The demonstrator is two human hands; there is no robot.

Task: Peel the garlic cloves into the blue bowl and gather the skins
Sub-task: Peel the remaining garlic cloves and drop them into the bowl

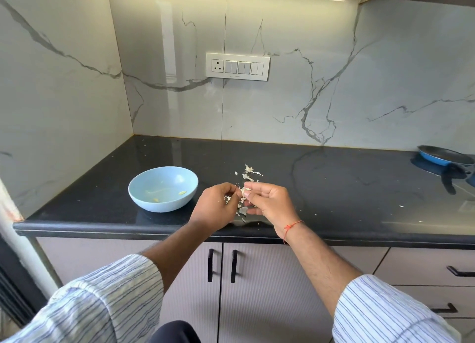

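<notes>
**Mid-peel: both hands on one clove, just right of the bowl**

Grip first. My right hand (pixel 267 201) pinches a garlic clove (pixel 245 191) between thumb and curled fingers, a tight, narrow hold. My left hand (pixel 216 206) meets it from the other side, fingertips curled in and pinching at the skin on the clove's near end. I can't tell how much skin is still attached; it's too small and partly hidden by the fingers. Both hands hover just above the counter (pixel 334 188) near its front edge, not resting on it.

Step, as I judge it: peeling, not gathering yet. Loose skins (pixel 250 173) lie scattered on the counter just beyond the hands, with a few more flakes directly under them. The blue bowl (pixel 163 188) sits just left of my left hand and holds a few small pale pieces, so I'd say the task is early to middle.

Next move probably calls for pulling the skin free with the left fingers while the right holds the clove steady, then carrying the bare clove left over the bowl rim and dropping it. The skins are light and spread out, so sweeping them together will need care.

Far right: a blue pan (pixel 444 156), well apart. A switch plate (pixel 237 66) is on the wall.
</notes>
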